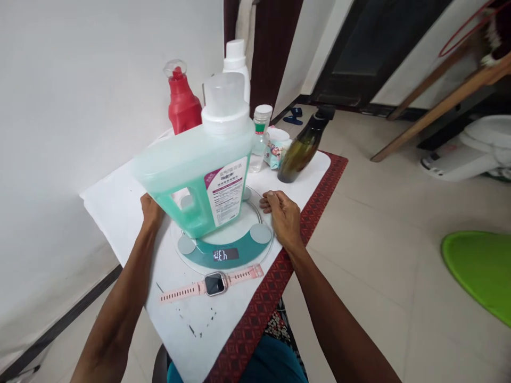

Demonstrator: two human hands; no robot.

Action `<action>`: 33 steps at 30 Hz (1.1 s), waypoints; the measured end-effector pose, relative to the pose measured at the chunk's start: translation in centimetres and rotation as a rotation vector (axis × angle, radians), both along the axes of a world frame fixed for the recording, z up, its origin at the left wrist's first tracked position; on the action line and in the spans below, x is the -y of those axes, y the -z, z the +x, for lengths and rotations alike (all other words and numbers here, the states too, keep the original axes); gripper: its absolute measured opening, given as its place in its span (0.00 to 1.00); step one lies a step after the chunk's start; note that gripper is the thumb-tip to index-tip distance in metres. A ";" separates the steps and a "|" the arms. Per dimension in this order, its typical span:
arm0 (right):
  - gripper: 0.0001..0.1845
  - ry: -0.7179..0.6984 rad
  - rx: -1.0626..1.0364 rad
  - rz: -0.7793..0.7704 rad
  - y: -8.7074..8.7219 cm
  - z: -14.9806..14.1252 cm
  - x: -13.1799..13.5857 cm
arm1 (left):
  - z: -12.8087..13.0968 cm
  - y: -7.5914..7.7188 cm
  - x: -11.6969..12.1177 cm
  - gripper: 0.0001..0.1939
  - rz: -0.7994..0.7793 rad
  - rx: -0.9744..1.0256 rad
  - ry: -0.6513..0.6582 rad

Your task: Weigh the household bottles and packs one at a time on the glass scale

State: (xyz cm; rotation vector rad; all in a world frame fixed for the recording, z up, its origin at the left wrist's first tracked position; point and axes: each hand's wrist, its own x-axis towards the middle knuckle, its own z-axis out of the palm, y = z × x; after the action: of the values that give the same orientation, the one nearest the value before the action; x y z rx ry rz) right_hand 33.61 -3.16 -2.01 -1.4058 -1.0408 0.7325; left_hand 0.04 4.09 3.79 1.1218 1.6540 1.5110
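Note:
A large jug of green liquid [195,175] stands upright on a round glass scale [239,255], with a translucent cap on top and a printed label on its side. The scale's display [225,255] is lit. My left hand [152,210] rests on the table at the jug's left, its fingers mostly hidden behind the jug. Beside the scale's right edge lies my right hand [284,215], fingers curled in and nothing visible in them. A pink-strapped smartwatch [214,284] lies flat in front of the scale.
Behind the jug stand a red bottle [183,103], a white bottle [236,64], a clear bottle [259,143], a small printed packet [276,151] and a dark pump bottle [305,146]. The white table [179,335] has a red patterned border. A green stool top [479,271] is at right.

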 end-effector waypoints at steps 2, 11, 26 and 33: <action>0.32 0.007 0.012 0.002 0.1 0.0 0.0 | -0.1 0.9 0.4 0.23 -0.036 -0.015 0.004; 0.35 0.036 0.042 0.004 0.5 -0.1 -0.1 | -0.8 0.5 1.0 0.23 -0.059 -0.172 0.059; 0.31 -0.018 -0.032 0.002 -0.1 -0.1 -0.5 | 4.7 -7.4 7.7 0.40 0.497 -0.036 0.212; 0.28 -0.052 -0.010 0.019 -0.1 0.2 -0.5 | 8.6 -9.4 7.1 0.37 0.507 0.079 0.064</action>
State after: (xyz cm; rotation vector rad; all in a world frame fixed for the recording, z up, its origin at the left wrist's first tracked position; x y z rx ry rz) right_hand 33.83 -2.67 -1.96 -1.3625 -1.0773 0.7646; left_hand 8.68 -2.98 13.20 1.3340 1.1967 1.9657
